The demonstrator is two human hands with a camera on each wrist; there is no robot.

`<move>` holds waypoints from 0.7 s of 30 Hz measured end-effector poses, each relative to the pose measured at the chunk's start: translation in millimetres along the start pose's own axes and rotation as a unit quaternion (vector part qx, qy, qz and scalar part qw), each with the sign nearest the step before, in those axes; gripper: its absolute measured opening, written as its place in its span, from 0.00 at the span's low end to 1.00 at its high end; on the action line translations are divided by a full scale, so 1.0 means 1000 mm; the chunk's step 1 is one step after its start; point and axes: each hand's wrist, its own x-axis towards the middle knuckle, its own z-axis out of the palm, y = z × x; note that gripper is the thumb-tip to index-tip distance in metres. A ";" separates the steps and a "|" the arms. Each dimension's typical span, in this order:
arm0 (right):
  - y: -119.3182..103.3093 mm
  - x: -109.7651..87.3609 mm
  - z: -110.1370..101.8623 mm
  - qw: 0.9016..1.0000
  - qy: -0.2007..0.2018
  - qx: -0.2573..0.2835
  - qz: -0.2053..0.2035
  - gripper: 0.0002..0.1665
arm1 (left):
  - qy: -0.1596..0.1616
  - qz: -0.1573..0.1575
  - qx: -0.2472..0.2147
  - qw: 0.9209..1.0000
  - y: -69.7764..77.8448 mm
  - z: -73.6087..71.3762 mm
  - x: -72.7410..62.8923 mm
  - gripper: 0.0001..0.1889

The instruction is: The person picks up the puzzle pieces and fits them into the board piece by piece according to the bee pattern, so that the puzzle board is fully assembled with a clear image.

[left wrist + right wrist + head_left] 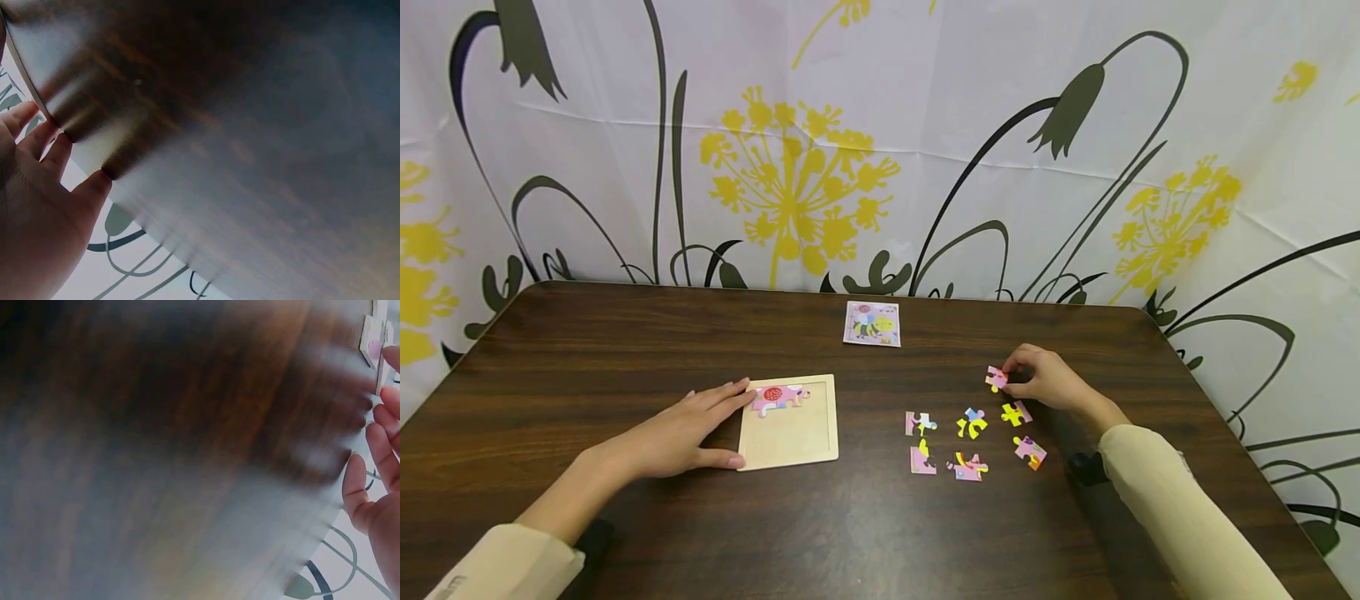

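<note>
My left hand (pixel 681 429) lies at the left edge of a square wooden puzzle tray (pixel 786 450), fingers stretched over its upper left corner and thumb at its lower left. Joined pink pieces (pixel 781 397) with a red round print sit along the tray's top. At the right, my right hand (pixel 1047 379) pinches a pink and yellow puzzle piece (pixel 996 377) between thumb and finger. In the right wrist view, the right hand (pixel 384 487) shows at the edge, fingers partly cut off. The left wrist view shows the left hand (pixel 50 187) with fingers spread.
Several loose pieces lie between the hands, including a yellow piece (pixel 1017 413), a pink one (pixel 1030 452) and a rainbow-striped one (pixel 970 468). A bee picture card (pixel 872 323) lies near the back edge of the dark wooden table (pixel 700 533). A flowered curtain (pixel 955 108) hangs behind.
</note>
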 end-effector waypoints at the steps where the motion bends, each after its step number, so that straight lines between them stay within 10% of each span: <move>1: 0.000 0.000 0.000 1.000 0.001 0.001 0.000 0.10 | -0.001 0.000 -0.001 1.000 0.000 0.000 0.000 0.46; 21: 0.000 -0.003 -0.002 0.999 0.002 0.019 0.026 0.14 | -0.008 -0.007 -0.011 1.000 0.001 -0.002 0.000 0.46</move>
